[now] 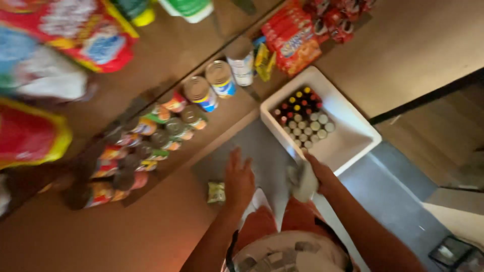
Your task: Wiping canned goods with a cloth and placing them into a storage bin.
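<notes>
Seen from above, the left hand (239, 179) is spread open with fingers apart and grips nothing, hovering over the grey floor (262, 146) just beside the wooden shelf unit (166, 211). A small yellow-green packet (216, 192) lies on the floor close to that hand, at the foot of the shelf. The right hand (318, 174) is closed around a crumpled pale grey cloth (303, 180), held just at the near corner of a white rectangular plastic crate (348, 136) standing on the floor. Inside the crate, small bottles with red, yellow and pale caps (302, 118) are packed upright in rows at its far end, while the near end is bare. On the shelf to the left, round tins with metal lids and colourful labels (166, 126) stand in rows, with three larger tins (219, 78) beyond them. Red and orange snack packets (292, 40) lie at the far end of the shelf, and large red bags (85, 30) fill the upper left, blurred. The person's orange shorts (282, 221) show below.
</notes>
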